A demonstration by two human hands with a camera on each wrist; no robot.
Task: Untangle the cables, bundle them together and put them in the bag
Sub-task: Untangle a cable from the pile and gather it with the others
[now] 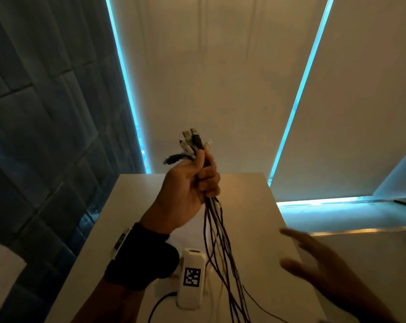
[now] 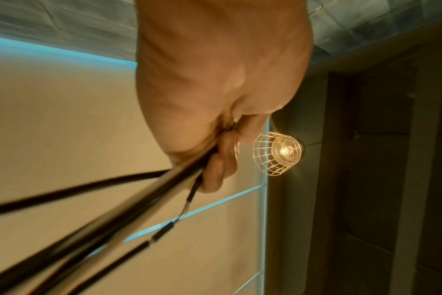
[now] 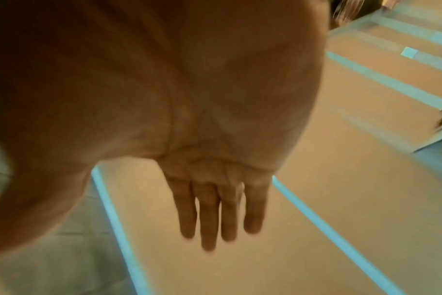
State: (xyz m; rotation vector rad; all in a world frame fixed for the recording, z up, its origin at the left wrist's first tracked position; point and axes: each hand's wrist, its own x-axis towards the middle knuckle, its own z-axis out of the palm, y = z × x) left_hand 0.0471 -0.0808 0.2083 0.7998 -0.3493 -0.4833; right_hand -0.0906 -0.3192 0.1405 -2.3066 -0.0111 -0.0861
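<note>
My left hand (image 1: 197, 178) is raised above the white table (image 1: 244, 206) and grips a bundle of several cables (image 1: 218, 229) just below their plugs (image 1: 192, 142), which stick up out of the fist. The cables, dark and pale, hang down loose toward the table. In the left wrist view the fingers (image 2: 220, 159) curl round the cables (image 2: 114, 215). My right hand (image 1: 314, 259) is to the right of the hanging cables, blurred, with straight fingers (image 3: 209, 215) and nothing in it. No bag is in view.
The wrist camera unit (image 1: 191, 278) with a black-and-white marker sits on my left forearm strap (image 1: 139, 259). Pale blinds (image 1: 220, 78) with blue-lit edges hang behind the table. A dark padded wall (image 1: 46, 113) is at left. A wire-caged lamp (image 2: 278, 153) glows.
</note>
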